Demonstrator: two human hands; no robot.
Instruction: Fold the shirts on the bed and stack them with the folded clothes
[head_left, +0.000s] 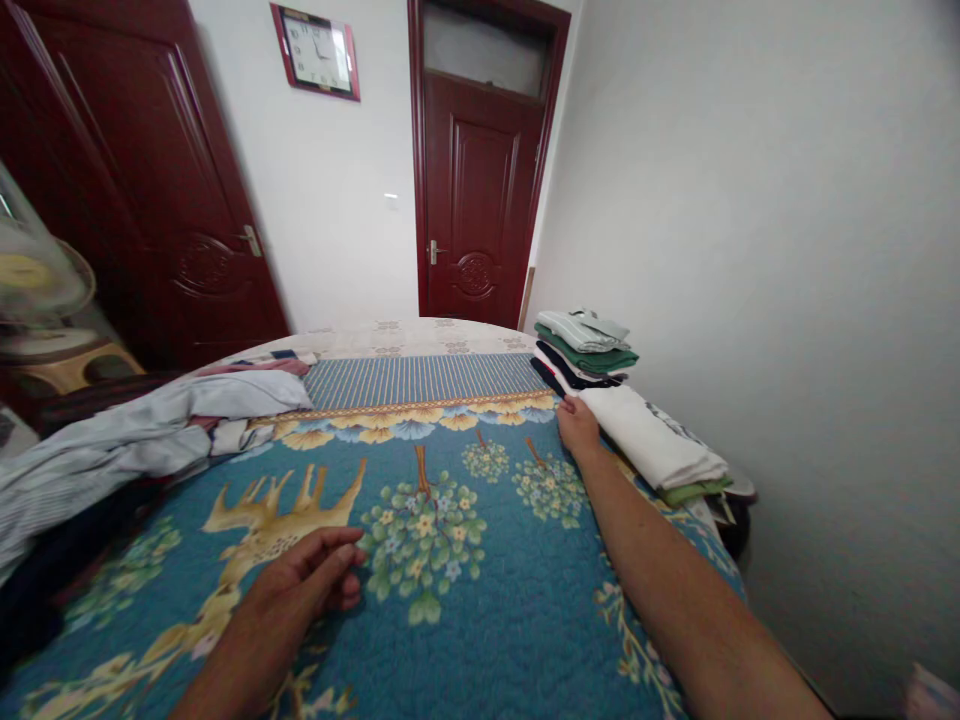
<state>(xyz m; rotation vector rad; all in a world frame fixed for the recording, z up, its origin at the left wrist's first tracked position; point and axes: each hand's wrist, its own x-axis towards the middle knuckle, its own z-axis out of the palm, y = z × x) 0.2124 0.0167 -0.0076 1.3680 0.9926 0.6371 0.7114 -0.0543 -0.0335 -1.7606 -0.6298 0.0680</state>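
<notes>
My left hand (319, 575) hovers over or rests on the blue patterned quilt (517, 570), beside its printed deer. Its fingers are loosely bent and apart, with nothing in them. My right hand (579, 428) reaches forward to the near left corner of a stack of folded clothes. Its fingers are closed at the edge of a dark folded garment (550, 375); what they grip, if anything, is hidden. Just right of that hand lies a folded white garment (652, 435), on top of a green one (694, 490). Higher in the stack are a green garment (592, 350) and a pale striped one (581, 328).
Unfolded clothes, including a pale grey garment (172, 425) and a dark one (82, 550), lie heaped at the left. A wall (787, 250) runs along the right side. Beyond the bed are a red-brown door (484, 190), a wall clock (319, 50) and a fan (37, 270).
</notes>
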